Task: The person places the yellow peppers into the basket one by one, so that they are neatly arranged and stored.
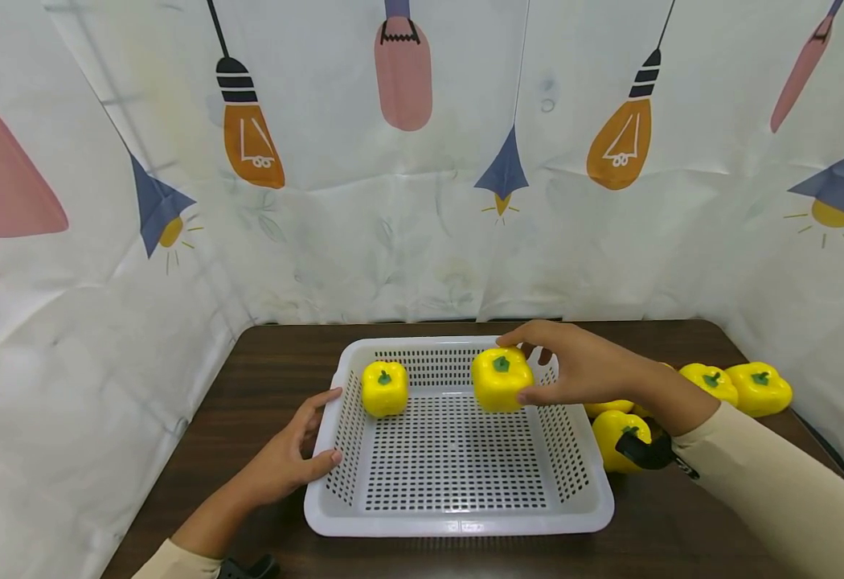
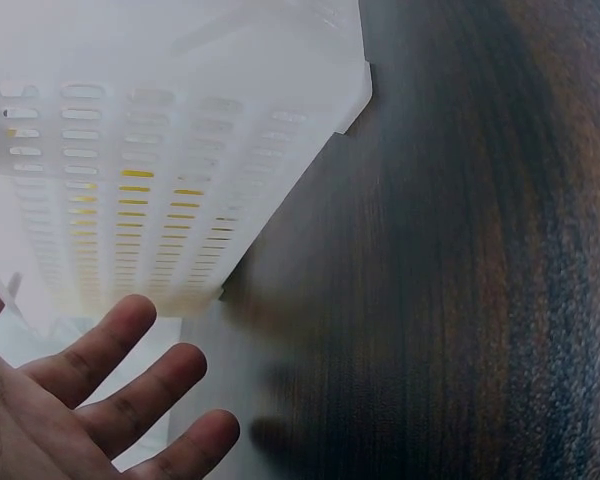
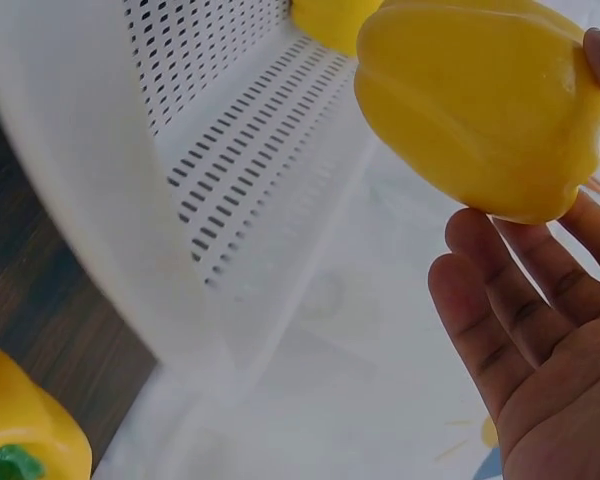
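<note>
Left hand (image 1: 288, 454), fingers loosely extended, touches left rim of white basket (image 1: 458, 527). Right hand (image 1: 584, 366) pinches yellow pepper (image 1: 501, 386) above basket. Second pepper (image 1: 384, 390) sits inside, at left. Other peppers (image 1: 760, 390) right of basket on dark table (image 1: 711, 523). Printed cloth (image 1: 407, 241) behind.

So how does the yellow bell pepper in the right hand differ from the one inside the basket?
The held bell pepper is gripped by the right hand; the basket bell pepper is in neither hand. In the head view, the held bell pepper looks larger, the basket bell pepper smaller and further left. Both are yellow with green stems.
</note>
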Demonstrator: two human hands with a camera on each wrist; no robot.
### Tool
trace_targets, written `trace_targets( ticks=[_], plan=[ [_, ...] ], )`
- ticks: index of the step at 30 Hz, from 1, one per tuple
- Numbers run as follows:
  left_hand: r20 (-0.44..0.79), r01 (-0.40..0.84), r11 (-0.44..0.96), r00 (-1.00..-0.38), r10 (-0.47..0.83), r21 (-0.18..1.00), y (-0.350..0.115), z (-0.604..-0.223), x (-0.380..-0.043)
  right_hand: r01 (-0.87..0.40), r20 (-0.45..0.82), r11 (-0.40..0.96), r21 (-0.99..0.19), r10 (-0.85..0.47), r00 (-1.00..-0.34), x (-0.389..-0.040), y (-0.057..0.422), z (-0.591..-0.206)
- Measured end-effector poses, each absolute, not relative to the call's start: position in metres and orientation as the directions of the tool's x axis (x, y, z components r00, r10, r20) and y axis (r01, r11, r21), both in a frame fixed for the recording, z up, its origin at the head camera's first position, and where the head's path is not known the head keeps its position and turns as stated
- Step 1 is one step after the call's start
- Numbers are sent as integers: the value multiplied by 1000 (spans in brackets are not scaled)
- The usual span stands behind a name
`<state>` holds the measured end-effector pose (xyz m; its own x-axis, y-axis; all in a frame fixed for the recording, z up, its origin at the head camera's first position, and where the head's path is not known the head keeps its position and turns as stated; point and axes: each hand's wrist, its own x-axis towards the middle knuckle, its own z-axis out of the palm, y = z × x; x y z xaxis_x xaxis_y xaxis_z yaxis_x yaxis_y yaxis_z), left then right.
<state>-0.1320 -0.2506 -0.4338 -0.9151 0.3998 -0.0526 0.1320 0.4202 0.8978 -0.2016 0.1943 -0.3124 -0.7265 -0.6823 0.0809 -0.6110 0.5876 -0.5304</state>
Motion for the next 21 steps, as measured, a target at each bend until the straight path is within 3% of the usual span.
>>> trace_targets(
  ticks=[21],
  plan=[
    [-43, 138, 401, -911, 411, 906, -251, -435, -133, -654, 111, 542, -527, -719, -686, -206, 166, -319]
  ],
)
